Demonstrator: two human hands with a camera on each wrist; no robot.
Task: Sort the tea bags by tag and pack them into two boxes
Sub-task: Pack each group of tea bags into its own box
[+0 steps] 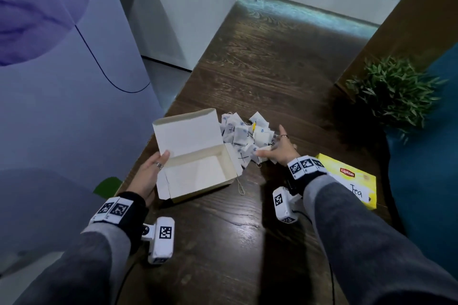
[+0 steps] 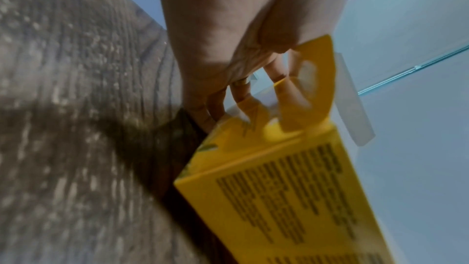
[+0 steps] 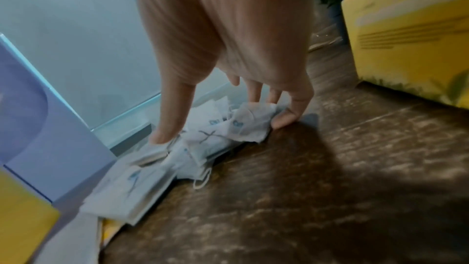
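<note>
- The left hand is holding the open box by its left end, thumb lying on the rim and the fingers wrapped round the outer wall; in the left wrist view those fingers are curling against the box's yellow end flap.
- The open box is sitting on the dark wooden table near its left edge, its lid standing up at the back and its pale inside showing nothing in it – its outside is showing yellow with black print.
- The right hand is spreading over the near right edge of the pile of tea bags, palm down, fingers fanned.
- In the right wrist view the thumb is pressing down on one bag at the left while the other fingertips are touching the crumpled edge of a bag at the right; whether any bag is actually being pinched, I cannot tell.
- The tea bags are lying in a loose heap just behind and to the right of the open box – some are showing a blue mark, some a dark X, and a few strings are trailing onto the wood.
- A second box, yellow and closed, is lying flat to the right of the right wrist, well apart from the heap, with a handwritten "Tea" label on top.
- A potted green plant is standing at the table's right edge.
</note>
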